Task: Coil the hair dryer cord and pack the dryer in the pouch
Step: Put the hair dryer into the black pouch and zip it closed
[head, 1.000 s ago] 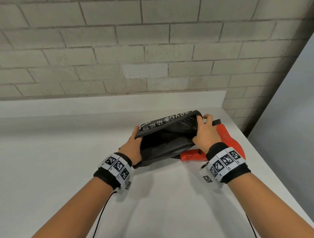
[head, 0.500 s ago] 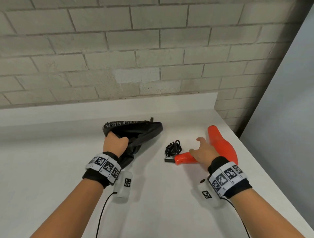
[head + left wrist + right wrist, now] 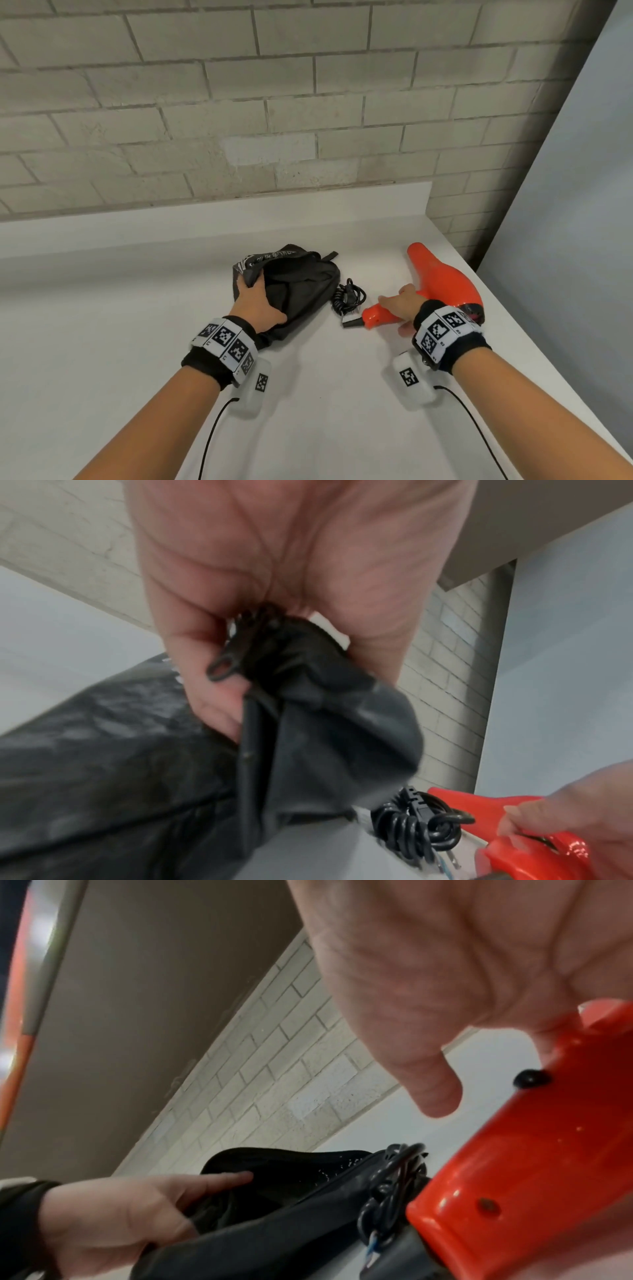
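A black pouch (image 3: 301, 291) lies slumped on the white counter (image 3: 102, 342), its mouth facing me. My left hand (image 3: 255, 301) grips the gathered rim of the pouch (image 3: 308, 696) beside the zipper pull (image 3: 222, 664). The black cord (image 3: 349, 297) sits coiled in a small bundle between the pouch and the dryer's handle end. The orange hair dryer (image 3: 442, 281) lies flat to the right, nozzle pointing away. My right hand (image 3: 399, 303) is on its handle (image 3: 531, 1164), fingers curled over the top and thumb below.
A brick wall (image 3: 239, 120) and a low white ledge close off the back. The counter's right edge (image 3: 534, 335) runs just beyond the dryer, with a grey panel (image 3: 582, 205) past it. Thin black cables (image 3: 209, 442) trail from my wrist units.
My right hand let go of the pouch and dropped onto the dryer handle. My left hand carried the pouch leftward and down to the counter, uncovering the coiled cord and dryer.
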Demonstrator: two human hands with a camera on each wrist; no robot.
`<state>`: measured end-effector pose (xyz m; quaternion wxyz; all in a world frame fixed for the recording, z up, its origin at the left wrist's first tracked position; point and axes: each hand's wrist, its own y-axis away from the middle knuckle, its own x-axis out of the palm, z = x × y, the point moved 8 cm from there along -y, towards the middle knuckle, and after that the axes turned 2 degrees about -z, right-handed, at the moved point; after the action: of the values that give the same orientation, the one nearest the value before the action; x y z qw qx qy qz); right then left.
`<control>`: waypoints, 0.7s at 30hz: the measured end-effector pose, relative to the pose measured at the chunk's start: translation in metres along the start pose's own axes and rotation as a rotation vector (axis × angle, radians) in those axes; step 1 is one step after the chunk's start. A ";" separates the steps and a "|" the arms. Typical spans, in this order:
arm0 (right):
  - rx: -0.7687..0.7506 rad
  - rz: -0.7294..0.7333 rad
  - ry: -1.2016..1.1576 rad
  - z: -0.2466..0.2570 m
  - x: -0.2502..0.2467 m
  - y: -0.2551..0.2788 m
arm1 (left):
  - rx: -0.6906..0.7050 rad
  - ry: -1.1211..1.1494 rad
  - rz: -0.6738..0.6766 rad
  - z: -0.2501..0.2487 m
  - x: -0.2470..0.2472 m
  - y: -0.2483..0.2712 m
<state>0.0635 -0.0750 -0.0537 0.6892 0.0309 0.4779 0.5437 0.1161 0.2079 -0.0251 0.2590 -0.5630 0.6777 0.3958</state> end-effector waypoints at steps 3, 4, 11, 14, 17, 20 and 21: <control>-0.041 -0.080 0.084 0.006 -0.010 -0.007 | 0.028 0.000 0.089 -0.002 0.007 -0.001; -0.073 -0.095 0.135 0.009 -0.013 -0.008 | 0.043 -0.003 0.109 -0.003 0.009 -0.001; -0.185 -0.126 -0.506 0.023 -0.045 -0.014 | 0.047 -0.039 0.176 -0.007 0.012 -0.005; -0.249 -0.169 -0.800 0.034 -0.067 -0.001 | 0.056 -0.104 0.182 -0.013 0.012 -0.007; -0.446 -0.237 -0.929 0.052 -0.087 0.021 | 0.082 -0.152 0.199 -0.023 0.016 -0.005; -0.620 -0.296 -0.977 0.065 -0.092 0.039 | 0.135 -0.151 0.281 -0.035 0.028 -0.001; -0.674 -0.304 -0.979 0.068 -0.091 0.044 | 0.153 -0.149 0.312 -0.040 0.031 0.002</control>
<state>0.0828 -0.0959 0.0650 0.8705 -0.0112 -0.0933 0.4831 0.1112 0.1570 -0.0274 0.2860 -0.3988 0.7638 0.4192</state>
